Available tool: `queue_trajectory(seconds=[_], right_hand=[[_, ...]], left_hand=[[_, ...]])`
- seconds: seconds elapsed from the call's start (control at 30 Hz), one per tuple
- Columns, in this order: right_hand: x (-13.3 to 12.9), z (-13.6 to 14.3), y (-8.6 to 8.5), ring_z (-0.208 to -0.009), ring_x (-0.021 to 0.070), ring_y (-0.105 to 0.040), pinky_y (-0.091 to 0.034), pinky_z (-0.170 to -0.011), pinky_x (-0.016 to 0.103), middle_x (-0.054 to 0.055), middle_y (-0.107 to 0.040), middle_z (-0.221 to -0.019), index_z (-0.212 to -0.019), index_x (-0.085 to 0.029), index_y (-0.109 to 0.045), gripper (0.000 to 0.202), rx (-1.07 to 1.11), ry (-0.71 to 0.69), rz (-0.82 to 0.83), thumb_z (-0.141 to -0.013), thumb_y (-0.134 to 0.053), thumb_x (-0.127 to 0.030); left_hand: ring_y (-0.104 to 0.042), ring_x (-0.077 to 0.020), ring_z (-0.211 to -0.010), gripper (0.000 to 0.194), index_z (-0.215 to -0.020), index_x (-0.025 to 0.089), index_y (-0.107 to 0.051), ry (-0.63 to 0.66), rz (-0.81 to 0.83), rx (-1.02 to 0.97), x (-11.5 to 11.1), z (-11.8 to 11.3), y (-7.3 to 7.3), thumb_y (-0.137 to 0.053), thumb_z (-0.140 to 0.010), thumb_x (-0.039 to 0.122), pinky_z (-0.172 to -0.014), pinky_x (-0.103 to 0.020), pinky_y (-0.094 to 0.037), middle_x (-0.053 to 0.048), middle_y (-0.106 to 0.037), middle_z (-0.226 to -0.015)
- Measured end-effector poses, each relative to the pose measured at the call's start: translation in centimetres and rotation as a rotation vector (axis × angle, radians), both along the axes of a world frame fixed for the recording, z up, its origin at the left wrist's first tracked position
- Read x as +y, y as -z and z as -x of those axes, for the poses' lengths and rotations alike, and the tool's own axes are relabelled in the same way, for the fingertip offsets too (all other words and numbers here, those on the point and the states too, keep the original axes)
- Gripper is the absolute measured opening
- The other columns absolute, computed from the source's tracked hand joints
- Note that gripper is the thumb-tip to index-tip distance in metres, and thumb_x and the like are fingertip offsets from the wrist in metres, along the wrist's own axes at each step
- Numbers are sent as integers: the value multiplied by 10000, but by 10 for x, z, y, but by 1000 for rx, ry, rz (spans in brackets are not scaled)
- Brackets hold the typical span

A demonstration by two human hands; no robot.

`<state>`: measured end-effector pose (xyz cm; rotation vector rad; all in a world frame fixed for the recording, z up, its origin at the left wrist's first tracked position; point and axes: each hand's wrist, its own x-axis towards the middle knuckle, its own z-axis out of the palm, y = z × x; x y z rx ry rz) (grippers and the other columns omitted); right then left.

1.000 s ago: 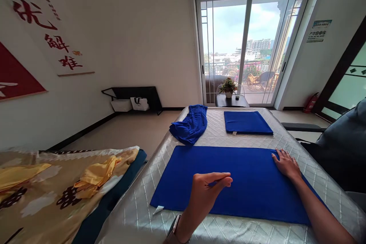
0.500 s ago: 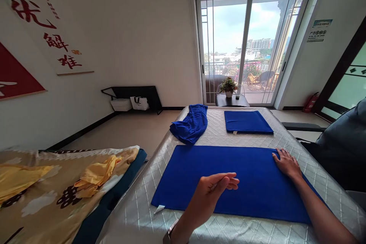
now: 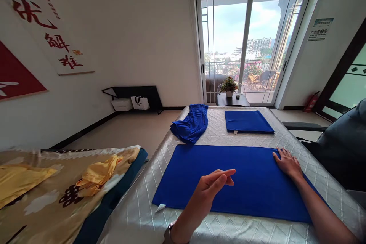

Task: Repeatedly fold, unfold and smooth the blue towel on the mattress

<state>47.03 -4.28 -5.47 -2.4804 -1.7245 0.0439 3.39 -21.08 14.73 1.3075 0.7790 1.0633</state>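
Note:
A blue rectangular cloth (image 3: 246,183) lies flat across the bed, with a small white tag (image 3: 160,207) at its near left corner. My left hand (image 3: 210,188) is over the cloth's near middle, seen from the thumb side. Its index finger points right, the other fingers are partly bent, and nothing shows in it. At the cloth's far right corner, my right hand (image 3: 288,163) rests palm down with fingers spread. Beyond lie a folded blue cloth (image 3: 248,121) on the right and a crumpled blue cloth (image 3: 192,124) on the left.
Quilted silver-grey material covers the bed (image 3: 213,124). To the left, another bed holds a patterned cover (image 3: 42,202) and yellow cloths (image 3: 98,175). A small table (image 3: 233,100) with a potted plant (image 3: 228,87) stands by the glass door. Something dark and padded (image 3: 345,148) is on the right.
The fingers of my left hand have bent a little more, leaving the index finger pointing out. My right hand and the cloths have stayed in place.

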Motion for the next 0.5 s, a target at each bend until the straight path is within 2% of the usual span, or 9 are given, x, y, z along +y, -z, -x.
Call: queue_trajectory(seconds=[0.27,0.33,0.43,0.5], right_hand=[[0,-1,2,-1575,253,-194,-153,-1273,483,89,-283,-1699,-1630,-191,-324,776,-3,-4,-1,-994,-153,-602],[0,-2,3,-1574,256,-197,-154,-1273,488,90,-289,-1697,-1629,-189,-327,778,-2,-5,-6,-994,-151,-602],[2,-3,5,-1572,258,-202,-158,-1271,496,88,-297,-1693,-1625,-191,-335,776,4,-1,-11,-993,-154,-603],[2,-3,6,-1573,258,-197,-154,-1272,496,89,-292,-1696,-1624,-191,-337,774,7,0,-13,-994,-160,-604]], left_hand=[[-672,-197,-749,501,-1140,208,-815,-29,-12,97,-5,-1,-10,-670,-903,626,-956,-381,-533,-52,-777,-755],[-672,-191,-731,511,-1134,194,-816,-39,-11,102,-6,-2,-9,-679,-897,626,-963,-382,-534,-49,-771,-725],[-647,-173,-644,518,-1100,178,-826,-57,5,125,-7,-4,-3,-691,-884,629,-886,-372,-560,-46,-749,-659],[-618,-158,-564,506,-1010,185,-845,-104,17,124,-8,6,-1,-729,-841,647,-845,-380,-578,-32,-723,-602]])
